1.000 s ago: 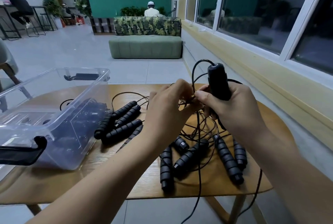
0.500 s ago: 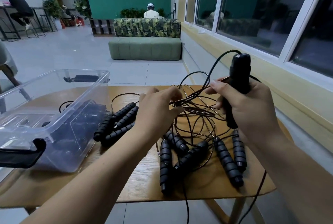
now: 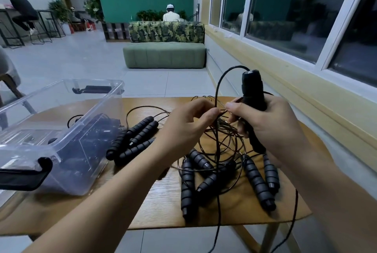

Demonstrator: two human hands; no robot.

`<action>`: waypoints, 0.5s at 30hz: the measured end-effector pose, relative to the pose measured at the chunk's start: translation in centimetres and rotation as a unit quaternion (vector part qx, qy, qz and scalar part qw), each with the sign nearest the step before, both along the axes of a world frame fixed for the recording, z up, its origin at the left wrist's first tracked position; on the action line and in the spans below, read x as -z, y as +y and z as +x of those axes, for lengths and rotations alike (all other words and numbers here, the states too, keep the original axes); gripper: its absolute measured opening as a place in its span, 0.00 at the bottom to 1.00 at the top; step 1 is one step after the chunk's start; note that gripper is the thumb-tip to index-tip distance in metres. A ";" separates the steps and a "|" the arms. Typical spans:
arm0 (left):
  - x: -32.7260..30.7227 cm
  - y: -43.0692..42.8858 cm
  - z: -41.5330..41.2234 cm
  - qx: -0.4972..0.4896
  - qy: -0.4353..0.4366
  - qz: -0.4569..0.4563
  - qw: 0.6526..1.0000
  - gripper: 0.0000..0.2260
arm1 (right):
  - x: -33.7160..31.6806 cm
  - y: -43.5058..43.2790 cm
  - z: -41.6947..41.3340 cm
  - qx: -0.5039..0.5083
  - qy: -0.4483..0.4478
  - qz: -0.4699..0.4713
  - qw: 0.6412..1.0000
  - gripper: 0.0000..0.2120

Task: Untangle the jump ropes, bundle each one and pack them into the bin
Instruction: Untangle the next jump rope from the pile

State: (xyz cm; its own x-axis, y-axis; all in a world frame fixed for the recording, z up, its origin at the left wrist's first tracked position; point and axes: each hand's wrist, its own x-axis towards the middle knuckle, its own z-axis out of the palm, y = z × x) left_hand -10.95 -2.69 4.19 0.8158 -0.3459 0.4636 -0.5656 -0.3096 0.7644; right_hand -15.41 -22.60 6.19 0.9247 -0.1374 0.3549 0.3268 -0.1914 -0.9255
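My right hand (image 3: 267, 124) grips a smooth black jump-rope handle (image 3: 252, 91) held upright above the table, its cord arching out of the top and down. My left hand (image 3: 187, 126) pinches thin cords in the tangle of ropes (image 3: 220, 142) right beside the right thumb. Under the hands lie several ribbed black handles (image 3: 258, 183) in looped cord. A second group of ribbed handles (image 3: 132, 137) lies to the left, next to the clear plastic bin (image 3: 61, 122), which holds dark bundled ropes.
The wooden table (image 3: 159, 201) carries everything; cords hang over its near edge. The bin has black latch handles (image 3: 22, 175) at its ends. Behind are a green sofa (image 3: 165, 54), a window wall at right, and seated people far off.
My right hand has brought the upright handle back in toward the left hand after swinging it out to the right. The left hand has stayed pinching cords in the tangle.
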 end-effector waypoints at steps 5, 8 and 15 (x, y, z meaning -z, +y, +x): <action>0.1 0.5 0.6 0.028 0.000 0.012 1.000 0.15 | -0.3 -0.2 -0.5 0.000 -0.029 0.025 0.999 0.06; 0.1 0.7 0.5 0.031 -0.035 0.041 0.998 0.11 | -0.9 -0.8 -0.6 0.026 -0.048 0.061 0.997 0.06; 1.4 0.5 2.8 -0.104 -0.175 0.183 0.962 0.05 | -1.1 -1.0 -0.6 0.068 -0.066 0.083 0.992 0.07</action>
